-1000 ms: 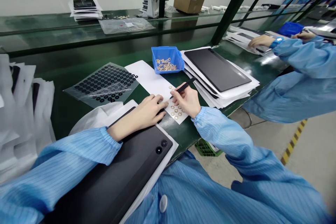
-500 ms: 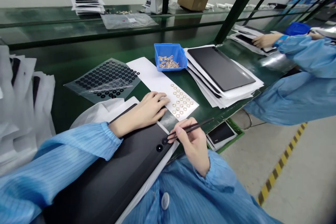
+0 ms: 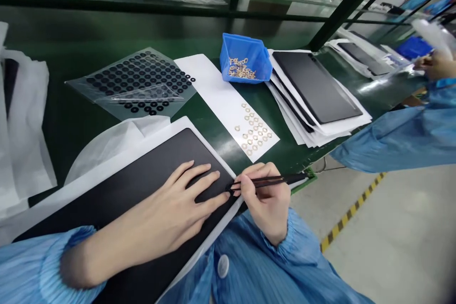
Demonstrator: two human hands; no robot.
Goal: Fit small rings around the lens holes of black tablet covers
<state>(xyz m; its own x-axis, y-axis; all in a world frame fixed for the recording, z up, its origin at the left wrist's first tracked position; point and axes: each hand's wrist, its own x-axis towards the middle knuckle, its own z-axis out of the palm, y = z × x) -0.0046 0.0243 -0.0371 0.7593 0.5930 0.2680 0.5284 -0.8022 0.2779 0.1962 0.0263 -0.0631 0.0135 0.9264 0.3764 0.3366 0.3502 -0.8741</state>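
My left hand (image 3: 178, 209) lies flat with spread fingers on a dark tablet back cover (image 3: 167, 156), its fingertips close to the cover's corner. My right hand (image 3: 265, 197) is closed around black tweezers (image 3: 294, 178). The tweezers' tips reach the cover's corner beside my left little finger; whether they grip anything is too small to tell. A white sheet (image 3: 201, 69) bearing several small gold-coloured rings (image 3: 254, 134) lies just past the cover. To its left is a clear sheet (image 3: 80, 83) with rows of black rings (image 3: 142, 73).
A blue bin (image 3: 261, 59) holds more gold-coloured rings. Right of it stands a stack of tablet covers (image 3: 317, 88) and white sheets. White wrapping (image 3: 26, 118) is at the left. A co-worker's blurred hand (image 3: 436, 65) and sleeve are at the far right.
My left hand has come back from beside the ringed white sheet to the cover, near the tweezers' tips. The view has tilted downward. The co-worker's hand has left the far papers.
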